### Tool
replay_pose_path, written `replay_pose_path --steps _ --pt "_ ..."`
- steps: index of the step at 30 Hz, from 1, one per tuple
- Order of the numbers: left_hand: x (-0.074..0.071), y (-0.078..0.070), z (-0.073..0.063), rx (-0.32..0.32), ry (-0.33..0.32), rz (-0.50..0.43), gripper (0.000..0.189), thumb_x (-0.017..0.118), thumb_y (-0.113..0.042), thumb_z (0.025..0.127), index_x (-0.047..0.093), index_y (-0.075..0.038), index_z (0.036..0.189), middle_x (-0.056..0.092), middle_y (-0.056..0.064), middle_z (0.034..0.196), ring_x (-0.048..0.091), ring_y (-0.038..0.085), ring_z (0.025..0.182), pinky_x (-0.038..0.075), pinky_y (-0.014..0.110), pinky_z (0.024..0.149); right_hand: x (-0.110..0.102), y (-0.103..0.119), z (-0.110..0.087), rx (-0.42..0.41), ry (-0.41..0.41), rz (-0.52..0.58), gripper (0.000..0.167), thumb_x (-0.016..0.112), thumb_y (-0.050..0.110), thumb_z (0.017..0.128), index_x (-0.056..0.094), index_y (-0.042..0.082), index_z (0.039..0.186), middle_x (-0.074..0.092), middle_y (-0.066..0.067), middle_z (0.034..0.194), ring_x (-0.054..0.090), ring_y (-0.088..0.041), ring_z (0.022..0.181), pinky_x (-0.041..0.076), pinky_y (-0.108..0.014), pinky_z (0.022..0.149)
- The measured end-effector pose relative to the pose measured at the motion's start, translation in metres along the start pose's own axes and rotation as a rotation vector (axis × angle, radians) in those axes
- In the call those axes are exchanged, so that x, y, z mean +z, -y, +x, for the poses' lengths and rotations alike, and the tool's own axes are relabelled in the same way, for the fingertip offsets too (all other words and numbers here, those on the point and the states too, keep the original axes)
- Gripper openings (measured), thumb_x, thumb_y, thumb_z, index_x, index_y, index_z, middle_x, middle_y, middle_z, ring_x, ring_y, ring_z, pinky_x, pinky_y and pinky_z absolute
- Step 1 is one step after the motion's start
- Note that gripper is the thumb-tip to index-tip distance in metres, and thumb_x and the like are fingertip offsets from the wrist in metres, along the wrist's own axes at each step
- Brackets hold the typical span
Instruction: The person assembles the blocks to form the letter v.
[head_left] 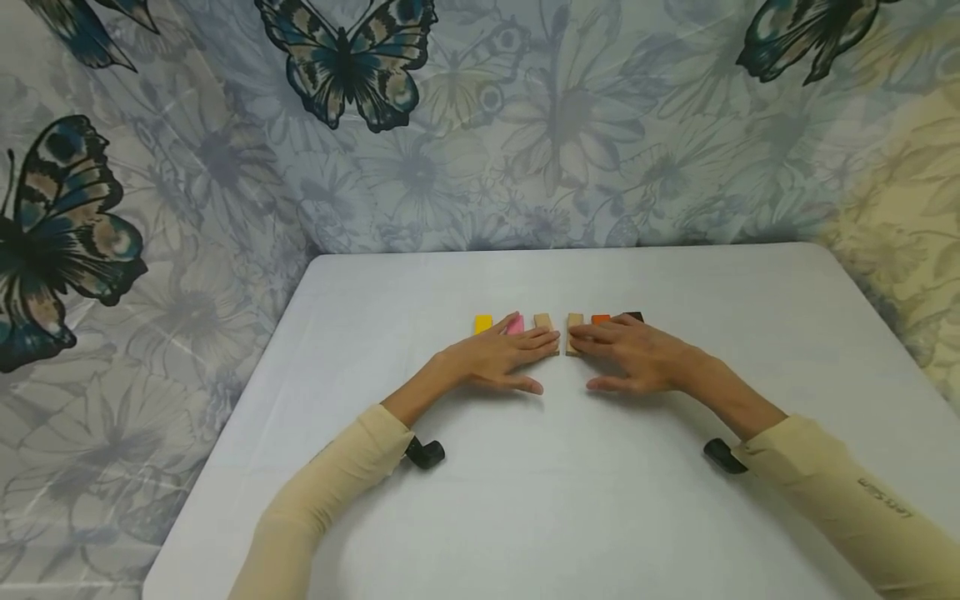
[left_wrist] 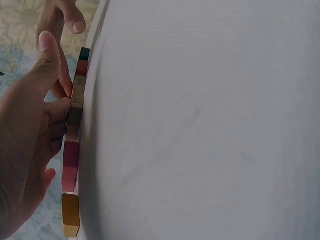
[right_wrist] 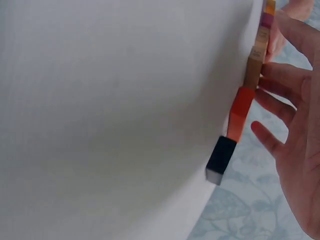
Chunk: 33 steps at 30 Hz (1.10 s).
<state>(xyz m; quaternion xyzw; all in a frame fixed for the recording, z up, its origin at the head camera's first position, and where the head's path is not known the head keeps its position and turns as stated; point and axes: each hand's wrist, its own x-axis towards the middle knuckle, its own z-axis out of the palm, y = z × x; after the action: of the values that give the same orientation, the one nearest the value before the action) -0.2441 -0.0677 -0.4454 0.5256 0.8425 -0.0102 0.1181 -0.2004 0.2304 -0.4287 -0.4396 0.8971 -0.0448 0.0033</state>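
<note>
Gripping nothing with left hand [head_left: 497, 360] or right hand [head_left: 643, 357]; could skew yellow block [head_left: 483, 323], at left hand's eleven o'clock, by pushing unevenly.

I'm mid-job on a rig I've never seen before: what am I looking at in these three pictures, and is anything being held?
There is no machine here: the left grip and right grip are simply a person's bare hands. The widest picture comes from a camera on their head, looking forward and down. The others come from the left wrist camera and right wrist camera.

On the white table lies a row of six blocks. From the person's left: yellow block, pink block, first wooden block, second wooden block, orange block and black block.

Fingers reach over the row, but neither grip appears closed around a block. How firmly they touch is hard to tell.
</note>
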Motion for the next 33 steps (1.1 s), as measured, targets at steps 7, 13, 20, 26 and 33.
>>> replay_pose_path --steps 7,13,20,26,33 --pt "0.0003 -0.0036 0.0006 -0.010 0.000 0.000 0.086 0.040 -0.069 0.104 0.013 -0.021 0.169 0.007 -0.003 0.179 0.010 0.012 0.166 -0.003 0.057 0.135 0.0015 0.0034 0.0057 0.013 0.026 -0.025 0.070 0.064 0.054 0.099 0.056 0.007 0.151 0.052 -0.012 0.159 0.056 -0.034 0.142 0.041 -0.068 0.114" --pt "0.0014 -0.0038 0.0015 -0.015 -0.006 0.003 0.087 0.040 -0.070 0.103 0.011 -0.022 0.169 0.008 -0.005 0.178 0.011 0.011 0.166 -0.003 0.057 0.135 0.0045 0.0037 0.0051 0.003 0.006 -0.037 0.070 0.064 0.053 0.099 0.056 0.006 0.151 0.053 -0.013 0.158 0.056 -0.034 0.142 0.043 -0.068 0.112" --pt "-0.0002 -0.0043 0.0017 -0.019 -0.016 0.002 0.087 0.041 -0.070 0.103 0.011 -0.021 0.169 0.008 -0.003 0.178 0.010 0.012 0.166 -0.001 0.058 0.135 0.0034 0.0027 0.0054 0.001 -0.011 -0.039 0.070 0.065 0.052 0.099 0.055 0.007 0.151 0.053 -0.013 0.158 0.056 -0.039 0.140 0.043 -0.069 0.111" --pt "-0.0020 -0.0057 0.0016 -0.022 -0.005 -0.013 0.085 0.038 -0.069 0.105 0.010 -0.021 0.170 0.006 -0.004 0.179 0.008 0.011 0.166 -0.004 0.057 0.135 -0.0010 0.0027 0.0056 0.020 0.023 -0.010 0.067 0.067 0.050 0.098 0.056 0.009 0.151 0.052 -0.012 0.159 0.055 -0.038 0.142 0.041 -0.068 0.114" --pt "-0.0065 -0.0058 0.0002 -0.043 -0.012 -0.014 0.083 0.037 -0.067 0.106 0.010 -0.021 0.170 0.004 -0.003 0.179 0.006 0.012 0.166 -0.007 0.056 0.134 -0.0027 0.0012 0.0026 0.044 0.030 0.010 0.068 0.068 0.049 0.098 0.055 0.011 0.153 0.048 -0.011 0.163 0.052 -0.033 0.147 0.039 -0.066 0.116"
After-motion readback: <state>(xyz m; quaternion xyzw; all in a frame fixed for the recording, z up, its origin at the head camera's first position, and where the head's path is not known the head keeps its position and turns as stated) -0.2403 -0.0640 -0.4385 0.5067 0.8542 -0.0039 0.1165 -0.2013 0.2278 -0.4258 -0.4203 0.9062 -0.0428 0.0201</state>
